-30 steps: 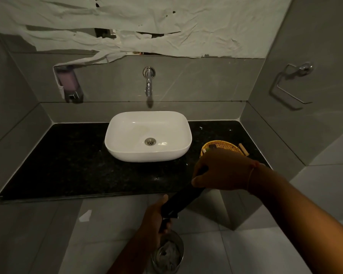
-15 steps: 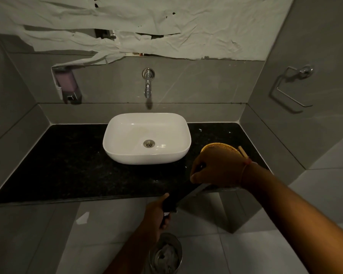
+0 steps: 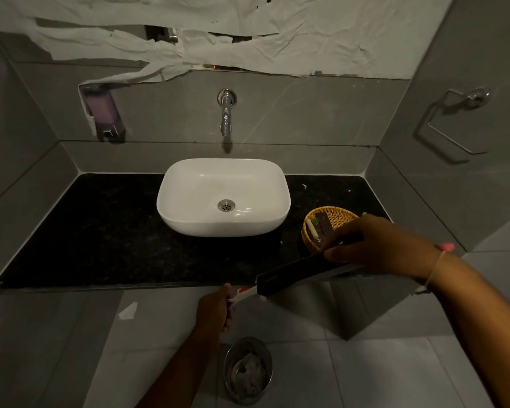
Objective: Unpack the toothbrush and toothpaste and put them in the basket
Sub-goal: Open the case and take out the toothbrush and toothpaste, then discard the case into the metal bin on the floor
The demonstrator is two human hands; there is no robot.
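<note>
No legible text, only a faint unreadable mark on the black box (image 3: pixel 301 270).

The black counter (image 3: pixel 100 231) lies bare along its whole left half, from the left edge to the white basin (image 3: pixel 223 198), which fills the middle. Right of the basin a narrow bare strip runs to the wicker basket (image 3: pixel 330 214) near the front right corner. The right hand (image 3: pixel 377 245) and its dark box (image 3: pixel 301 272) hang across the basket's front side; its back rim is unblocked.
</note>
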